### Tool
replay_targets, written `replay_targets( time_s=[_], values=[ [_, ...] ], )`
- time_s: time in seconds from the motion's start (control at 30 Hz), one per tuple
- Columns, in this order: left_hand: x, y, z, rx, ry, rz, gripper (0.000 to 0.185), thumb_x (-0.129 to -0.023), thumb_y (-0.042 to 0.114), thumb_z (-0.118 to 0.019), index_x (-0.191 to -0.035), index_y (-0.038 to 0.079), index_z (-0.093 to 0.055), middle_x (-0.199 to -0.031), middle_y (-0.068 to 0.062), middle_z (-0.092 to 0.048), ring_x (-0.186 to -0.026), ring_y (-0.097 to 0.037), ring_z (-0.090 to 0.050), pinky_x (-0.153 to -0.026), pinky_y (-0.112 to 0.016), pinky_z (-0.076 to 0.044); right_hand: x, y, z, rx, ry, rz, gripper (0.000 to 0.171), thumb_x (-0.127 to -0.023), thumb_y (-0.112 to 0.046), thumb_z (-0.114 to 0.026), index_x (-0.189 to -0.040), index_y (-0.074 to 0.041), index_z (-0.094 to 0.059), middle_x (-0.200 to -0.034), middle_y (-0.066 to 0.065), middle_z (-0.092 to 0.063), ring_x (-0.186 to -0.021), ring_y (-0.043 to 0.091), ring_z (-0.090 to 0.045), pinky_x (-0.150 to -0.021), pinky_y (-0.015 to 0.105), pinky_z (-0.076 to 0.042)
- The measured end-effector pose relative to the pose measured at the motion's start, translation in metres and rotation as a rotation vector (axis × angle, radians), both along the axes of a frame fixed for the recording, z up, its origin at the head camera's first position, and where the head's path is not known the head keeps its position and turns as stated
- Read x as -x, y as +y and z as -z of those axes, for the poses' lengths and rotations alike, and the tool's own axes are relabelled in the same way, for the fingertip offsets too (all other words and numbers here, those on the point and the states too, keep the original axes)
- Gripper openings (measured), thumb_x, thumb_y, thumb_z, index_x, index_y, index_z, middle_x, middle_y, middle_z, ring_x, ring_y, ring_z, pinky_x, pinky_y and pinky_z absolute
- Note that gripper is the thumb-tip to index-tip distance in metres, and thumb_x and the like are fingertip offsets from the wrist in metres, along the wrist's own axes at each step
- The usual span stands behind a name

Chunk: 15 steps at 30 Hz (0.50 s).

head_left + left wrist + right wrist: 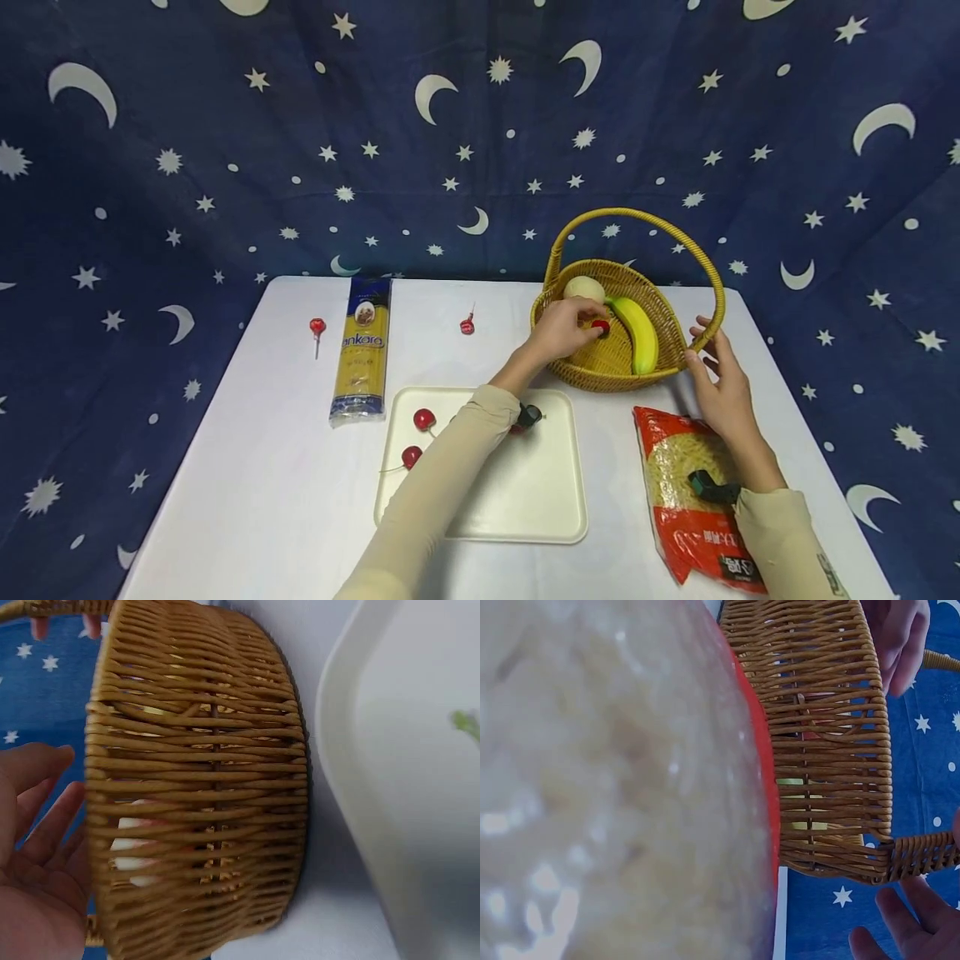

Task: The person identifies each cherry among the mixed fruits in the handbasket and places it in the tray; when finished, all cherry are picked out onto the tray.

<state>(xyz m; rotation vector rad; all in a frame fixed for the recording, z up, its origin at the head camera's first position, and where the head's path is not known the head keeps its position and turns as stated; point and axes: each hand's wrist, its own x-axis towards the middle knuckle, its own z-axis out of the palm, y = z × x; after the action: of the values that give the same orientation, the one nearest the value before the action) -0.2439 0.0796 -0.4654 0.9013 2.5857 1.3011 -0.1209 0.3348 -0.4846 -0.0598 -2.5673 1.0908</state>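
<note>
A wicker basket (pixel 600 382) with a tall handle stands at the back right. Inside lie a banana (pixel 642 333), a pale round object (pixel 583 289) and a small red object (pixel 601 327), its kind unclear. My left hand (pixel 564 327) reaches over the near left rim, fingers loosely bent just above the red object. In the left wrist view that hand (pixel 41 832) shows nothing in its fingers. My right hand (pixel 723 383) holds the handle's right base lightly, thumb in front and fingers behind. The right wrist view shows its fingers (pixel 911 915) against the handle.
A cream tray (pixel 525 508) with cherries (pixel 424 419) lies under my left forearm, which hides part of it. A red pasta bag (pixel 667 492) lies under my right wrist. Spaghetti (pixel 363 350) and two lollipops (pixel 317 325) (pixel 467 325) lie behind and left.
</note>
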Motion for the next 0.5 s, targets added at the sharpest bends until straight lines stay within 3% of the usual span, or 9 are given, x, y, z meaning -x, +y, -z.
replay_targets(
  time_s=[0.3, 0.43, 0.5],
  values=[
    [0.011, 0.031, 0.008, 0.019, -0.087, 0.034, 0.036, -0.099, 0.011, -0.073, -0.135, 0.006, -0.070, -0.131, -0.015, -0.074, -0.116, -0.026, -0.074, -0.084, -0.015, -0.053, -0.001, 0.002, -0.001, 0.001, -0.011, 0.017, 0.057, -0.112, -0.023, -0.052, -0.166, -0.030, -0.035, -0.158, 0.020, -0.054, -0.144, 0.046, -0.052, -0.118, 0.066, -0.042],
    [0.013, 0.040, 0.010, 0.108, -0.084, -0.009, 0.040, -0.099, 0.013, -0.074, -0.138, 0.010, -0.069, -0.129, -0.011, -0.075, -0.109, -0.017, -0.075, -0.079, -0.013, -0.052, 0.000, 0.003, 0.001, 0.017, 0.000, -0.001, 0.057, -0.112, -0.022, -0.052, -0.166, -0.027, -0.035, -0.158, 0.024, -0.053, -0.143, 0.050, -0.050, -0.115, 0.072, -0.040],
    [0.014, 0.043, 0.012, 0.195, -0.059, -0.018, 0.042, -0.100, 0.016, -0.074, -0.141, 0.013, -0.068, -0.131, -0.007, -0.075, -0.106, -0.013, -0.072, -0.080, -0.015, -0.051, 0.000, 0.002, 0.002, 0.021, 0.000, -0.009, 0.057, -0.112, -0.021, -0.053, -0.166, -0.025, -0.035, -0.158, 0.025, -0.052, -0.143, 0.052, -0.050, -0.114, 0.074, -0.040]
  ],
)
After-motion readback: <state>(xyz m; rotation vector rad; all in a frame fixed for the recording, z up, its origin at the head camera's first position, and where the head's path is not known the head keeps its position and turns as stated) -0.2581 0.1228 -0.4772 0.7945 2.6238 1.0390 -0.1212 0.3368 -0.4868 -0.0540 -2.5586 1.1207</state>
